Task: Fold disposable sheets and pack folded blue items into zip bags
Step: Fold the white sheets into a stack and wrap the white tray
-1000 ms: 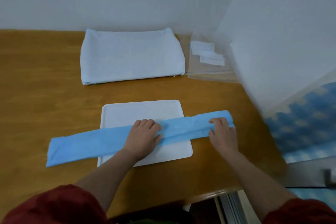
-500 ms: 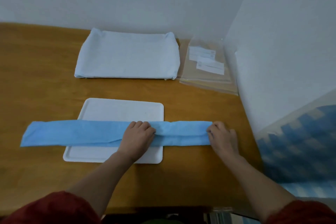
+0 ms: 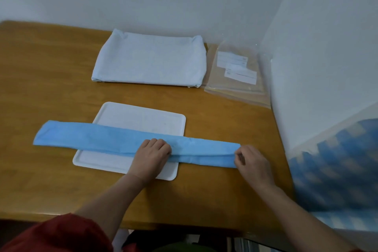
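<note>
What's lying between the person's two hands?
In the head view, the folded blue sheet spans from the left hand to the right hand, lying mostly on the wooden table.

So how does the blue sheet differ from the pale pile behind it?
The blue sheet is a long, narrow, bright strip; the pale pile is a broad, near-white rectangle. The blue sheet lies across the white tray; the pale pile sits directly on the table. Both are folded.

On bench [image 3: 51, 92], near front: tray [image 3: 143, 117]. Across tray, overhanging left and right: sheet [image 3: 98, 139]. On sheet, above tray's right part: left hand [image 3: 151, 154]; at sheet's right end: right hand [image 3: 252, 162]. Behind tray: pile [image 3: 151, 61]; just right of pile, in the corner: bags [image 3: 235, 84].
</note>
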